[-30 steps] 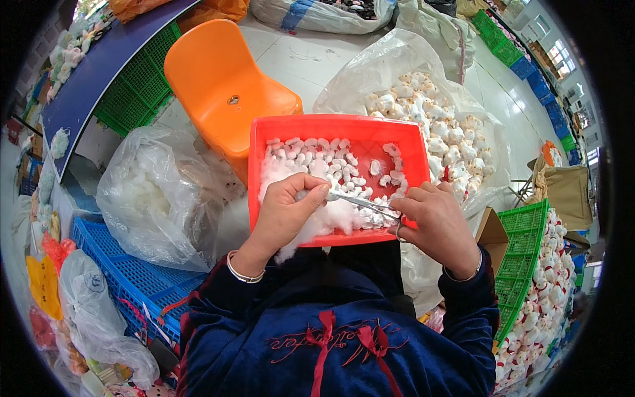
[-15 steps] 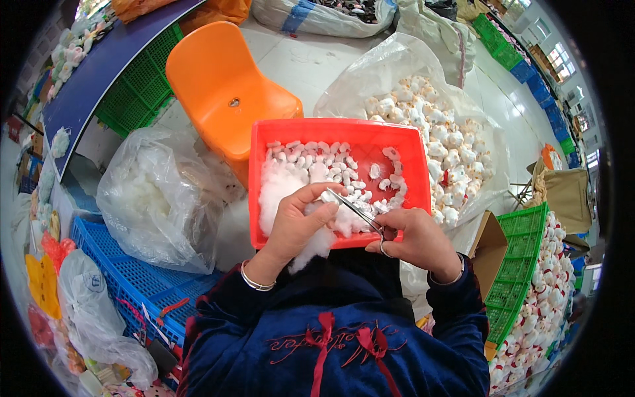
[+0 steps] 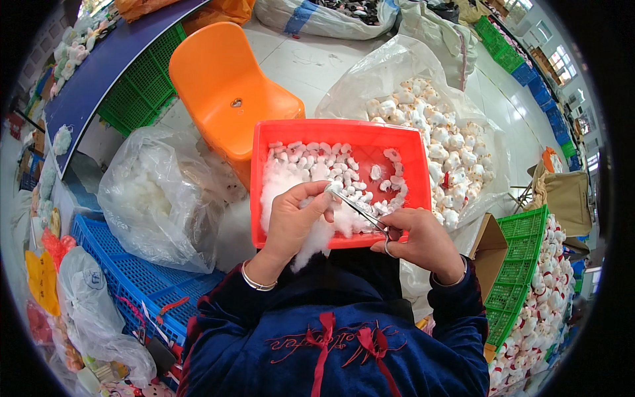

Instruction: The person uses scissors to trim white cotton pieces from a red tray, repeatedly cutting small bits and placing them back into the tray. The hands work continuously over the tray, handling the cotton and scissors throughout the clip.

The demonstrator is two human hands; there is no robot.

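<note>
My left hand (image 3: 296,218) is closed, pinching a small white plush piece (image 3: 333,190) between thumb and forefinger. A tuft of white stuffing (image 3: 313,246) hangs below that hand, over the near rim of the red tray (image 3: 344,126). My right hand (image 3: 423,239) grips slim metal forceps (image 3: 360,210) by their finger rings. Their tips meet the piece in my left hand. Inside the tray, small white bean-shaped plush pieces (image 3: 324,153) lie in the back and along the right, with loose white stuffing (image 3: 278,188) at the left.
An orange chair (image 3: 228,73) stands behind the tray. At the right, a clear bag (image 3: 370,73) holds many white plush parts (image 3: 456,149). A bag of stuffing (image 3: 155,198) rests at the left by a blue crate (image 3: 142,278). A green crate (image 3: 516,264) is at the far right.
The forceps' tips and the pinched piece have shifted slightly; my left fingers have closed a little differently around it. The tray and its contents look the same.
</note>
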